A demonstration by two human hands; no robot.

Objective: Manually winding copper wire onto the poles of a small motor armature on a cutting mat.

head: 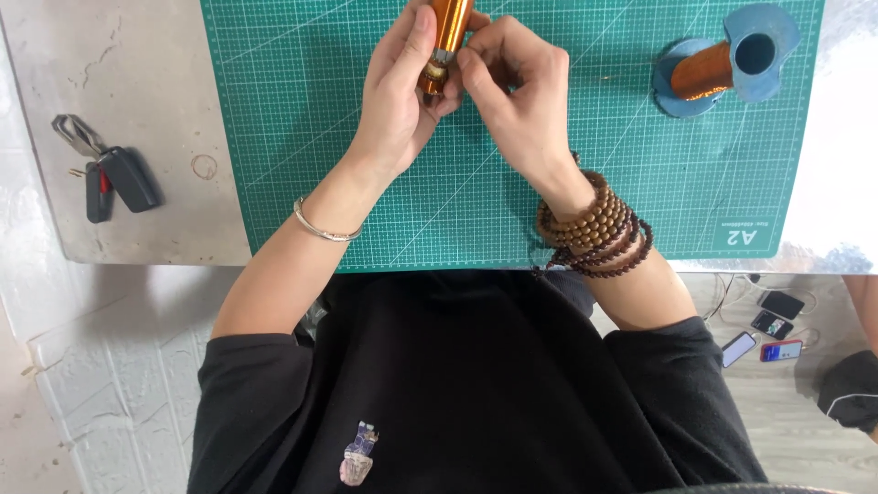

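1. fingertips of both hands pinch the lower end of the orange cylinder (445, 41), held above the green cutting mat (302, 119); looks like fine fiddling at its tip, steady grip needed next
2. left hand (398, 96) cradles it; right hand (512, 91) picks at it
3. wrists angle inward; blue spool (722, 59) lies at the mat's right end, keys (110, 174) left of the mat
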